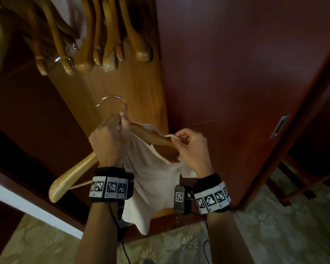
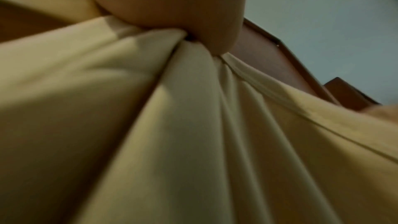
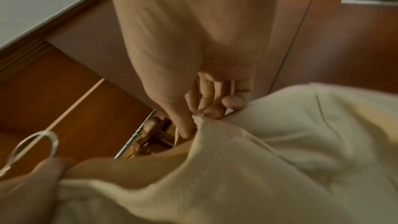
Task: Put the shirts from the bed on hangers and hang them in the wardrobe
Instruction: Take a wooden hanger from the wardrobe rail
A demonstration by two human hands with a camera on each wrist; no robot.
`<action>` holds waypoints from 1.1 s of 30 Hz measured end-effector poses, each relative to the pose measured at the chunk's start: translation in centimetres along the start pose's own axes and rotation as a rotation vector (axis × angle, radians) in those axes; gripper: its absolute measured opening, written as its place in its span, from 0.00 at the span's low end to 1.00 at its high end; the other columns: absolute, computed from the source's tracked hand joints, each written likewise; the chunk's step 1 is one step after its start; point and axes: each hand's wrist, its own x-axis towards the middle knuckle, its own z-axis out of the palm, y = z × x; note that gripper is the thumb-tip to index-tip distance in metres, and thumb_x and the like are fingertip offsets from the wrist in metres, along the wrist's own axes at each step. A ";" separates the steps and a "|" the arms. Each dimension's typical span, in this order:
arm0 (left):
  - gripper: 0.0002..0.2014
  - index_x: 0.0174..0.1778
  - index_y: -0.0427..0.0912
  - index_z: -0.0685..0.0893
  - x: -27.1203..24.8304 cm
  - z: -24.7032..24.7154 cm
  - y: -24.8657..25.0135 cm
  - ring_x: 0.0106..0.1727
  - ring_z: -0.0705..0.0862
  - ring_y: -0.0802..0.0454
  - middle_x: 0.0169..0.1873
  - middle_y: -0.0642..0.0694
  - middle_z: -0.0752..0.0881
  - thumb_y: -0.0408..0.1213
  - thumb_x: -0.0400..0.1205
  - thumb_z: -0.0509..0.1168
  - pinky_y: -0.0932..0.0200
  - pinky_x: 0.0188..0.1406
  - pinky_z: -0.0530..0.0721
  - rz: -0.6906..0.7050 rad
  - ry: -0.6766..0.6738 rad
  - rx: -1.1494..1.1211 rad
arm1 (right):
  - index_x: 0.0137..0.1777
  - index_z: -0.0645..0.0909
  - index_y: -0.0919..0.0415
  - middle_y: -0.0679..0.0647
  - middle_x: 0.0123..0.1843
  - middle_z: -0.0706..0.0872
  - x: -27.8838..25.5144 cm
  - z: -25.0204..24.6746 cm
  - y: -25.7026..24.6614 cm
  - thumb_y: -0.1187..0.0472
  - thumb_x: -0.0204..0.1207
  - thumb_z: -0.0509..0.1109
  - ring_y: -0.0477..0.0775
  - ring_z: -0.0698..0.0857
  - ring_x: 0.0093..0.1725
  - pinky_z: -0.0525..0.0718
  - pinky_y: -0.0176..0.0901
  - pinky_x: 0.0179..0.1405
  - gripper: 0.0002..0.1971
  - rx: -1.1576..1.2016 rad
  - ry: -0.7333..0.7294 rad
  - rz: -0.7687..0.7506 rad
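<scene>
Left hand point(image 1: 111, 138) grips wooden hanger point(image 1: 72, 176) at the base of its hook, holding it level before the open wardrobe point(image 1: 122, 82). Right hand point(image 1: 189, 147) pinches cream shirt point(image 1: 152, 180) neckline, likely stretching it over the hanger's far arm; near arm bare, shirt half dressed, dangling

Hanger point(image 1: 72, 178): right arm hidden under shirt point(image 1: 152, 180). Spare hangers point(image 1: 107, 35): hooks cut off by top edge. Left wrist view: blurred cloth fills it; left hand's fingers unseen. Door point(image 1: 236, 73): top cut off.
</scene>
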 end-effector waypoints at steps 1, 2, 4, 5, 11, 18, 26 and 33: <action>0.18 0.32 0.43 0.80 -0.2 0.3 0.4 0.21 0.74 0.46 0.25 0.49 0.78 0.41 0.90 0.63 0.56 0.22 0.66 0.036 -0.040 0.003 | 0.46 0.91 0.54 0.43 0.37 0.89 -0.1 0.6 -0.3 0.60 0.82 0.79 0.37 0.87 0.37 0.79 0.28 0.35 0.03 0.042 -0.016 -0.006; 0.17 0.33 0.44 0.81 -0.5 0.7 0.9 0.20 0.73 0.48 0.25 0.52 0.77 0.42 0.90 0.63 0.59 0.21 0.65 0.069 -0.087 -0.004 | 0.47 0.91 0.55 0.44 0.39 0.91 -0.2 1.2 -0.8 0.61 0.82 0.78 0.38 0.88 0.40 0.81 0.31 0.39 0.02 0.100 -0.029 -0.008; 0.16 0.36 0.45 0.82 -1.4 1.5 2.0 0.18 0.72 0.53 0.25 0.55 0.76 0.43 0.89 0.63 0.63 0.20 0.65 0.121 -0.178 -0.043 | 0.50 0.92 0.55 0.44 0.44 0.93 -0.4 1.9 -1.7 0.63 0.85 0.75 0.41 0.90 0.47 0.85 0.38 0.48 0.05 0.240 -0.054 -0.005; 0.15 0.36 0.45 0.83 -1.8 1.8 2.5 0.19 0.72 0.53 0.26 0.54 0.79 0.44 0.89 0.64 0.63 0.20 0.67 0.134 -0.210 -0.065 | 0.51 0.92 0.53 0.43 0.47 0.94 -0.5 2.1 -2.1 0.63 0.86 0.74 0.41 0.91 0.49 0.85 0.37 0.51 0.07 0.305 -0.076 -0.001; 0.18 0.49 0.47 0.89 -2.9 2.9 2.4 0.32 0.86 0.41 0.33 0.46 0.89 0.54 0.91 0.59 0.53 0.28 0.75 -0.001 -0.289 -0.124 | 0.71 0.87 0.59 0.64 0.67 0.91 -0.7 -0.1 -3.3 0.67 0.93 0.62 0.57 0.90 0.66 0.86 0.47 0.66 0.15 0.669 -0.313 0.035; 0.18 0.47 0.48 0.92 -2.6 3.7 1.9 0.28 0.85 0.54 0.32 0.53 0.90 0.48 0.92 0.58 0.48 0.27 0.83 -0.163 -0.277 -0.276 | 0.69 0.86 0.64 0.53 0.64 0.92 -0.2 -2.5 -1.8 0.72 0.87 0.68 0.51 0.89 0.68 0.86 0.50 0.72 0.14 0.301 0.013 -0.191; 0.20 0.43 0.46 0.88 -2.4 3.6 2.8 0.25 0.83 0.54 0.26 0.54 0.84 0.50 0.92 0.57 0.44 0.25 0.81 -0.128 -0.242 -0.340 | 0.51 0.85 0.57 0.64 0.52 0.92 -0.6 -2.9 -0.9 0.38 0.93 0.48 0.73 0.88 0.56 0.78 0.58 0.51 0.30 -0.652 -0.156 0.032; 0.15 0.38 0.47 0.78 -3.3 4.2 5.4 0.27 0.75 0.61 0.28 0.57 0.77 0.39 0.92 0.61 0.67 0.28 0.67 0.020 -0.358 -0.509 | 0.59 0.82 0.51 0.57 0.51 0.93 -1.2 -0.4 -4.5 0.30 0.88 0.43 0.68 0.89 0.58 0.83 0.61 0.59 0.32 -0.311 -0.195 -0.040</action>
